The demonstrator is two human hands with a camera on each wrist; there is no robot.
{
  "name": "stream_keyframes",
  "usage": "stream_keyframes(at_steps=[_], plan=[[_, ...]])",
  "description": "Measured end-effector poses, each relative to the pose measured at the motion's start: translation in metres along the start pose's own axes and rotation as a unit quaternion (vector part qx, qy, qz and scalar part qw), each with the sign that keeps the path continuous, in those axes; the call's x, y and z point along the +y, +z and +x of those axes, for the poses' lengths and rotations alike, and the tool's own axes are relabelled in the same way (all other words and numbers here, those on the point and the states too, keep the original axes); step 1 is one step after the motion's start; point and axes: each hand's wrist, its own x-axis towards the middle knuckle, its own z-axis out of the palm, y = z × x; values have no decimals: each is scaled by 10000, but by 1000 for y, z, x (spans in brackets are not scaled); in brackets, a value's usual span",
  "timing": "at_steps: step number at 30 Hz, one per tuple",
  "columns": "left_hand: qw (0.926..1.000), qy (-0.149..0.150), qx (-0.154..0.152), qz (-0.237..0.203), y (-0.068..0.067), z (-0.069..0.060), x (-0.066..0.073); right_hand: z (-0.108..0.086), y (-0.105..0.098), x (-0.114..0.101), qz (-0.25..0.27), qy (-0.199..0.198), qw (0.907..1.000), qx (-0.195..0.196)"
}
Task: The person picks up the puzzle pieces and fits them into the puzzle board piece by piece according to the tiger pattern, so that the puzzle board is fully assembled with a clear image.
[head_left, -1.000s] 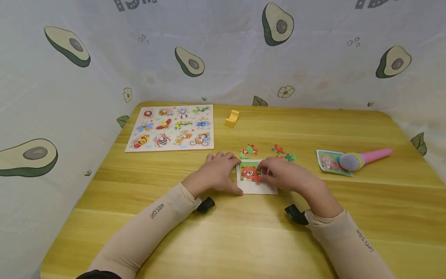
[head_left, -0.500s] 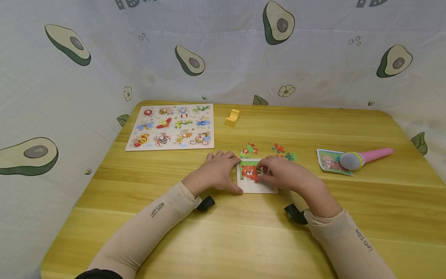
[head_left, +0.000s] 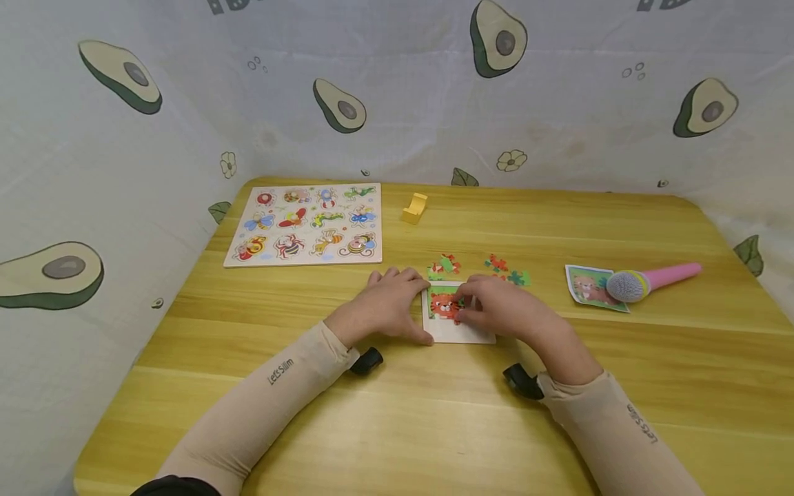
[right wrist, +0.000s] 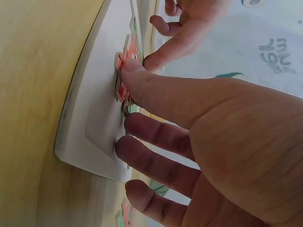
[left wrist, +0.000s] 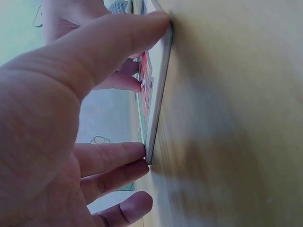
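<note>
From here I watch two bare hands at work on a small tiger jigsaw (head_left: 442,307), which lies in a shallow white tray (head_left: 462,334). The picture is part made: an orange face with black stripes, dark eyes and a pale muzzle, set against green along the tray's far side, while the near part of the tray shows bare white.

I have the left hand (head_left: 387,308) spread wide at the tray's left edge, thumb at the near corner and fingertips at the far one. The right hand (head_left: 505,306) reaches in over the tray's right side, thumb and index finger pinching an orange puzzle piece (right wrist: 121,90); on my right wrist feed, its edge sits slightly proud of the tray floor.

Just beyond the tray I count two loose clusters, green-and-orange pieces (head_left: 448,264) and red-and-green pieces (head_left: 517,277). Farther beyond is a yellow block (head_left: 414,209); beyond and left of the tray lies an insect peg board (head_left: 308,241). Well right of the tray, a pink toy microphone (head_left: 666,276) overlaps a printed card (head_left: 585,286).
</note>
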Motion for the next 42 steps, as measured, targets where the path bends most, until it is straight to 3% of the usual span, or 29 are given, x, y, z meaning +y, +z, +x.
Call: stream_keyframes(at_steps=[11,21,42], plan=[[10000,-13,-20,-38,1,0,0,3,1,1,225,135,9996,-58],[10000,-24,-36,-34,1,-1,0,2,3,5,-12,-23,9999,139],[10000,-4,-87,-35,-1,0,0,-2,0,-5,-365,180,9991,105]])
